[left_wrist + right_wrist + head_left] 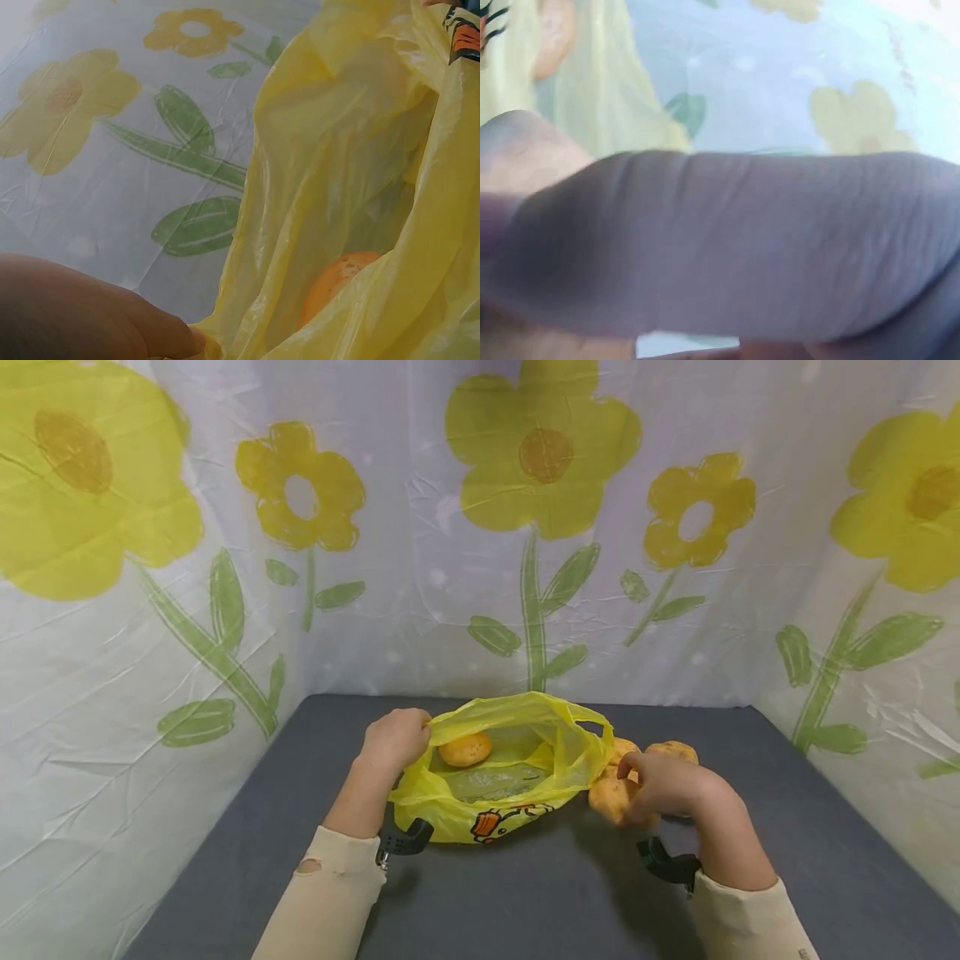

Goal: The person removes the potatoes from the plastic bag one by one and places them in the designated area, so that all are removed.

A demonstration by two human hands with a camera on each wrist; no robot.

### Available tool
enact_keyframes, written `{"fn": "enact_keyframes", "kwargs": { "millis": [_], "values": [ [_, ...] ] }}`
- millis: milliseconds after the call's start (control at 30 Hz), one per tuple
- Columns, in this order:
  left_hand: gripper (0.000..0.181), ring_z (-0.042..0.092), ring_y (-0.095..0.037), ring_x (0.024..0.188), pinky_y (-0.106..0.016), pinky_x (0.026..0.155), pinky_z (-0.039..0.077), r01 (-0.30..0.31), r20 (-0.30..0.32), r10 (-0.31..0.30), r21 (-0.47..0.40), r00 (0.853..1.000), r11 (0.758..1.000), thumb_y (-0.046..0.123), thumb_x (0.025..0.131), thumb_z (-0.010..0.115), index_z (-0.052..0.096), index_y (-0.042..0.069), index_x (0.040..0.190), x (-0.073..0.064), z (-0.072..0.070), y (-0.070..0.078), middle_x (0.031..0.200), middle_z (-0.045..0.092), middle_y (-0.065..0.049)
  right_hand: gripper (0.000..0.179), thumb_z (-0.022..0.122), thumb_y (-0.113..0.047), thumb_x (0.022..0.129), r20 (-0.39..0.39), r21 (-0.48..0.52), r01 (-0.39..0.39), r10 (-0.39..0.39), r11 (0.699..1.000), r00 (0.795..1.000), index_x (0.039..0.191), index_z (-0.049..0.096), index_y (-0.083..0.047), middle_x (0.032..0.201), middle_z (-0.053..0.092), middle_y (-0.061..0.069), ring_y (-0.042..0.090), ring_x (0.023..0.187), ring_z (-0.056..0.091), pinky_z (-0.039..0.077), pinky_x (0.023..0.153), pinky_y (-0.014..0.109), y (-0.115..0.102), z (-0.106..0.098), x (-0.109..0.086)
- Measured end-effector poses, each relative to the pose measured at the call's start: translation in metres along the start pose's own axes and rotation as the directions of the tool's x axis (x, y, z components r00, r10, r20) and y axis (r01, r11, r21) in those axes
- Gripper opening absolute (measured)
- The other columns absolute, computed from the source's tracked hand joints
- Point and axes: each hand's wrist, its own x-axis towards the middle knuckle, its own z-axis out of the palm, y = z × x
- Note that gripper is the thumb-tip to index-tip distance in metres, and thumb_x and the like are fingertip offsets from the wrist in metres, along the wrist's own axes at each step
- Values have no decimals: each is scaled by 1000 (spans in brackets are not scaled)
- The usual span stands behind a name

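Note:
A yellow plastic bag (pixel 438 817) with a printed cartoon stands on the dark table, its mouth spread wide. My left hand (pixel 395 739) pinches the rim at the bag's left side. Inside, near that hand, lies a potato (pixel 465 749); in the left wrist view the potato (pixel 337 281) shows partly behind the plastic. To the right of the bag, my right hand (pixel 667 787) grips another potato (pixel 611 798) between fingers and thumb. In the right wrist view, blurred fingers (pixel 735 240) cover most of the picture.
More potatoes (pixel 672 750) lie on the table (pixel 495 902) just behind my right hand, close to the bag's right handle. A white cloth with yellow flowers (pixel 420 610) hangs around the back and sides.

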Motion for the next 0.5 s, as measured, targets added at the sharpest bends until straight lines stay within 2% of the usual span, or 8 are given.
{"fn": "enact_keyframes", "kwargs": {
  "millis": [100, 267, 300, 400, 500],
  "values": [
    [23, 52, -22, 67, -37, 60, 42, 1, 0, -1, 4, 1000, 1000, 16, 109, 50, 72, 11, 112, -1, 1, -1, 74, 56, -5, 47, 83, -11, 68, 58, -4, -58, 58, 998, 997, 110, 64, -5, 96, 57, 6, 23, 77, 50, 41, 63, 36, 2, 9, 8],
    [22, 52, -21, 66, -36, 59, 42, 0, -10, 0, 8, 1000, 1000, 16, 108, 51, 72, 11, 113, -1, 4, -1, 73, 55, -4, 16, 72, 2, 66, 103, -49, -47, 52, 998, 993, 77, 68, -8, 70, 59, 2, 15, 58, 44, 36, 55, 30, 2, 21, 15],
    [23, 52, -21, 66, -36, 59, 42, -2, -12, 2, 7, 1000, 1000, 16, 108, 51, 72, 11, 113, -1, 4, -1, 73, 55, -5, 15, 70, 4, 66, 107, -58, -46, 52, 997, 993, 70, 66, -10, 64, 56, 0, 14, 56, 41, 33, 53, 29, 2, 22, 16],
    [22, 52, -21, 66, -37, 59, 42, -7, -18, 7, 5, 1000, 1000, 15, 108, 51, 73, 11, 112, 0, 4, 0, 73, 55, -5, 22, 66, 9, 67, 119, -64, -47, 55, 997, 991, 65, 60, -12, 59, 45, -3, 13, 55, 32, 28, 53, 28, 0, 24, 17],
    [22, 53, -21, 67, -37, 59, 42, -14, -28, 14, 5, 1000, 1000, 15, 108, 51, 73, 12, 108, 1, 4, -1, 72, 55, -5, 23, 67, 11, 70, 128, -89, -76, 87, 993, 988, 70, 58, -10, 61, 40, -1, 14, 57, 29, 26, 54, 29, -1, 25, 19]
  ]
}}
